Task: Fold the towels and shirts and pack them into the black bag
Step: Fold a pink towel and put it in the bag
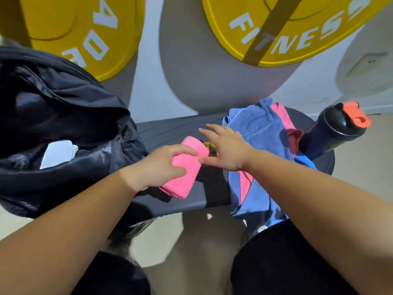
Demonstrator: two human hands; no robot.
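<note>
A folded pink towel [187, 171] lies on the dark bench [170, 130] in the middle. My left hand [161, 167] grips its left side, fingers over the top and thumb at the near edge. My right hand [225, 147] is spread with straight fingers, its thumb touching the towel's right edge. The open black bag [63, 116] sits at the left end of the bench with something white [57, 153] inside. A blue garment [259, 145] and a pink cloth [285, 122] are heaped at the right, partly under my right wrist.
A black shaker bottle [331, 130] with an orange lid stands at the bench's right end. Two yellow weight plates [276, 28] lean on the wall behind. A small yellow-green item [209, 146] peeks out beside the towel. My knees are below the bench's near edge.
</note>
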